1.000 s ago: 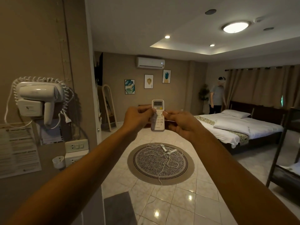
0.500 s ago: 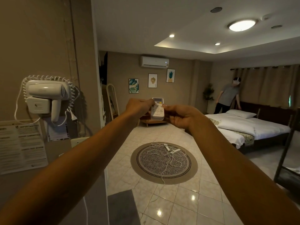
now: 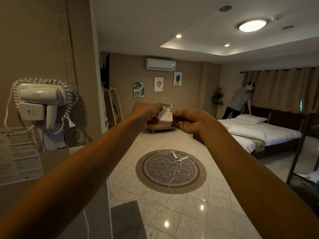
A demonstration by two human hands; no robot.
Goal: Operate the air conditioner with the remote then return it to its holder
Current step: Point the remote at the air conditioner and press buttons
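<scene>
A white remote (image 3: 165,116) with a small screen at its top is held out at arm's length in front of me, upright and facing me. My left hand (image 3: 146,112) grips its left side, with the thumb over the upper buttons. My right hand (image 3: 189,120) pinches its right edge. The white air conditioner (image 3: 160,64) hangs high on the far wall above the remote, with a small light showing near its right end. No remote holder can be made out.
A wall-mounted hair dryer (image 3: 38,104) with a coiled cord and paper notices (image 3: 19,154) are on the wall at my left. A round rug (image 3: 170,170) with a white cable lies on the tiled floor. A bed (image 3: 259,133) and a bending person (image 3: 240,100) are at the right.
My view has shifted left and down a little, so the room sits further right in frame. Both hands keep the remote raised. The person by the bed has leaned further over.
</scene>
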